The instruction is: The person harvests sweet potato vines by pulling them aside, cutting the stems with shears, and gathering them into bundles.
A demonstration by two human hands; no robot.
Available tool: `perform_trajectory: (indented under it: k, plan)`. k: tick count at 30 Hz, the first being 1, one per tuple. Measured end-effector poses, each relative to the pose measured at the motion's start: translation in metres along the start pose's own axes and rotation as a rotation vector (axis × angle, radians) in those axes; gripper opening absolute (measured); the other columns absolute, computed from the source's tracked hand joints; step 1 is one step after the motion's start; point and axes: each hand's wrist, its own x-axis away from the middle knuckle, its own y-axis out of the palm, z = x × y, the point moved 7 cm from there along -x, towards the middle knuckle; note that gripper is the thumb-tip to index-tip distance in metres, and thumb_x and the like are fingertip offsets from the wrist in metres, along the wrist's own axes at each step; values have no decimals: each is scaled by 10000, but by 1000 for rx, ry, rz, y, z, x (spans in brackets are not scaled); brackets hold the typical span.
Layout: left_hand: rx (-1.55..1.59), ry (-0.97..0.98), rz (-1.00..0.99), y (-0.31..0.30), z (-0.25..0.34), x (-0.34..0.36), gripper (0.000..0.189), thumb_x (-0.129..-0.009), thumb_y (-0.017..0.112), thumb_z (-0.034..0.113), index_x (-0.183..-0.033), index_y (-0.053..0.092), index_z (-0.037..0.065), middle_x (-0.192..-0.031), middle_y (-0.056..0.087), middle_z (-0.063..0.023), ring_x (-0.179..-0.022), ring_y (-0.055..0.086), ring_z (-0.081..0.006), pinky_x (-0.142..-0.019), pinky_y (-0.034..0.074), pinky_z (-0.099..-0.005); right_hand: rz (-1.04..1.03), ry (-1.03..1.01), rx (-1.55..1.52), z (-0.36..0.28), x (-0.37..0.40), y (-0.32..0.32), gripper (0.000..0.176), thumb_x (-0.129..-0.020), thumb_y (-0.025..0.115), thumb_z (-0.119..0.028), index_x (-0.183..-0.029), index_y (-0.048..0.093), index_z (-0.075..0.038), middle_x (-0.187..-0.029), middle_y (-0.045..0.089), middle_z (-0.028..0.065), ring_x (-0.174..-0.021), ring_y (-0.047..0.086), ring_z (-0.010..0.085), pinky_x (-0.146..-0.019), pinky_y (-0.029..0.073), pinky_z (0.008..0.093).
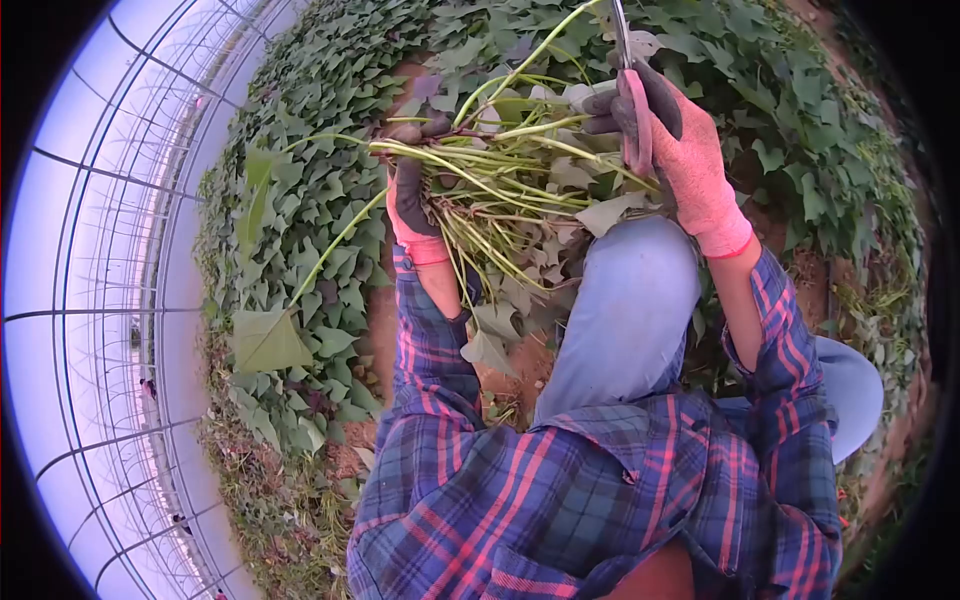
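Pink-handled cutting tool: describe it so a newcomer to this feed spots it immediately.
Find the raised knee in blue jeans. Above it in view, the gloved right hand grips the cutting tool. Its pink handle and narrow metal blade set it apart from the pale green stems beside it.

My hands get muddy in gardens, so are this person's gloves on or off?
On. Pink gloves with dark fingers cover the left hand and the right hand, reaching down to the wrists.

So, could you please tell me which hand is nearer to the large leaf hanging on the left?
Left: the left hand, gripping stems, is ahead and right of the leaf; the right hand, holding a bladed tool, is farther right.
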Motion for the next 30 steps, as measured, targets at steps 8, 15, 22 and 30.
perform_trajectory:
  k: [8, 15, 22, 30]
  plan:
    - [-347, -34, 121, -35, 25, 7, 412, -932, 568, 304, -1194, 509, -9, -1240, 546, -194, -1073, 577, -288, -948, 477, -410, 135, -44, -168, 7, 21, -74, 467, -950, 478, -347, -1279, 507, -16, -1033, 652, 145, -793, 645, 175, -685, 494, 265]
    - [-1038, 100, 153, -67, 93, 19, 444, -939, 567, 297, -1243, 502, -21, -1064, 634, -138, -978, 609, -193, -831, 501, -317, 150, 59, -58, 41, 43, -89, 516, -940, 474, -360, -1316, 483, -6, -1065, 639, 145, -826, 628, 153, -727, 509, 283]
    - [-1249, 151, 487, -118, 212, 93, 329, -934, 571, 255, -1174, 523, 36, -919, 625, -70, -760, 602, -181, -654, 485, -316, 216, 33, 51, 50, 54, -123, 497, -956, 422, -300, -1337, 441, 20, -1211, 578, 178, -1019, 607, 224, -880, 501, 354]
    - [-1667, 53, 580, -180, 257, 186, 252, -844, 606, 144, -1072, 570, 45, -863, 655, -91, -789, 629, -218, -738, 499, -305, 331, 173, -36, 73, 51, -126, 468, -959, 376, -234, -1350, 425, 18, -1279, 532, 188, -1093, 570, 266, -913, 466, 358]
